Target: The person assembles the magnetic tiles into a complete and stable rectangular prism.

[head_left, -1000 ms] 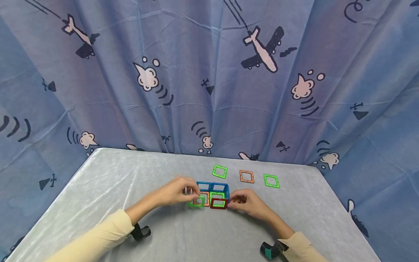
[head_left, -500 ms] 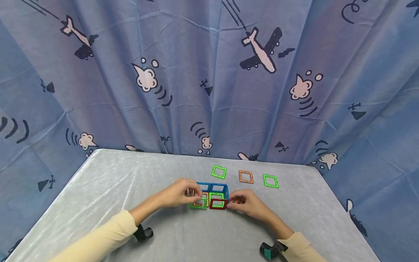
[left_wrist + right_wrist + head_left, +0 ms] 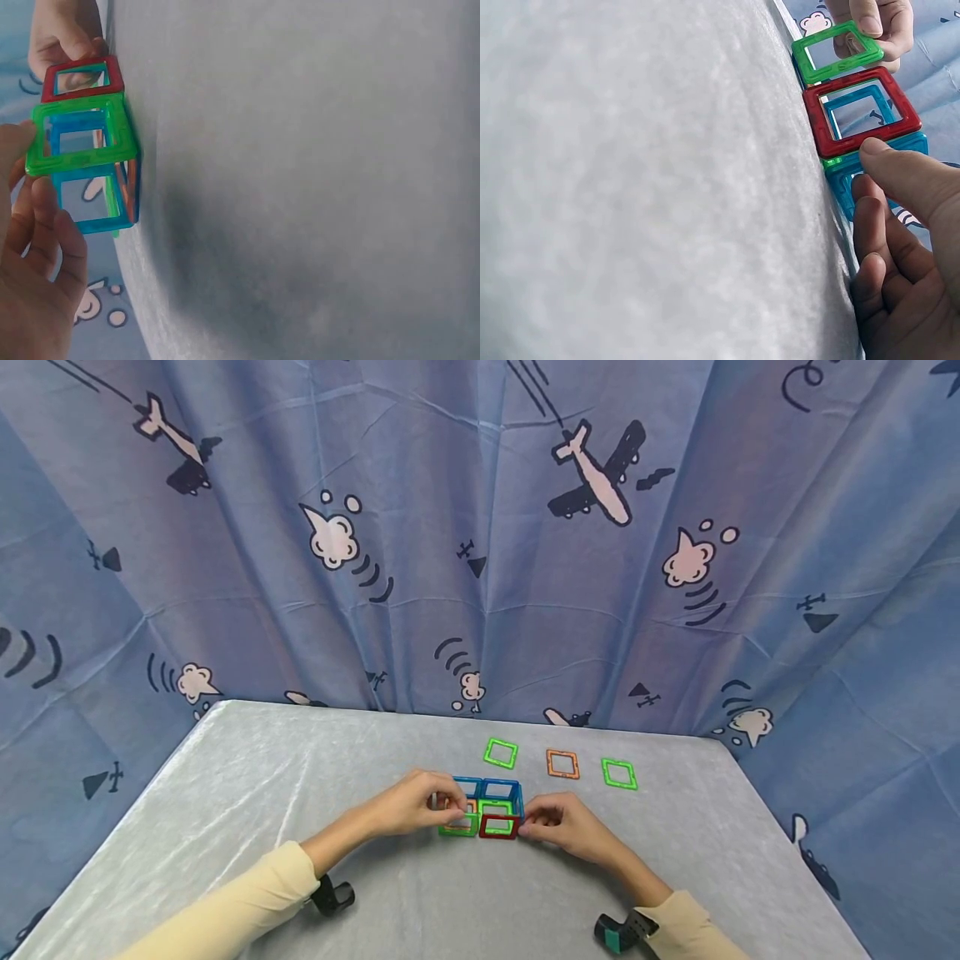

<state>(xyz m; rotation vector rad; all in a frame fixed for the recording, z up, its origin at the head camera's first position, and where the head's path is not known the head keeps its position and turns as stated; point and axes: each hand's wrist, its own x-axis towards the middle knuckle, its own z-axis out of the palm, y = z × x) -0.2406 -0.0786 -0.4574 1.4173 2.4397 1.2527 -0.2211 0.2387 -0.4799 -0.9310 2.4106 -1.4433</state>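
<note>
A low box of square magnetic tiles stands on the table. Blue tiles [image 3: 501, 782] form its back and right walls, with a green and an orange tile as its floor. My left hand [image 3: 422, 802] pinches the upper left part of a green magnetic tile [image 3: 82, 159], which stands upright at the front left. Beside it, edge to edge, a red magnetic tile [image 3: 815, 120] stands at the front right. My right hand [image 3: 567, 829] pinches that red tile at its right edge, thumb on its face, other fingers curled by the blue side wall. The left hand hides part of the box's left end.
Behind the box lie three loose tiles: a green one [image 3: 500, 767], an orange one [image 3: 562, 777] and another green one [image 3: 618, 787]. A pale cloth covers the table [image 3: 420, 902]. A blue curtain [image 3: 420, 568] with plane prints hangs beyond the far edge.
My left hand has moved slightly right with the green tile, from tilted and apart to upright beside the red one. The right hand has stayed at the red tile.
</note>
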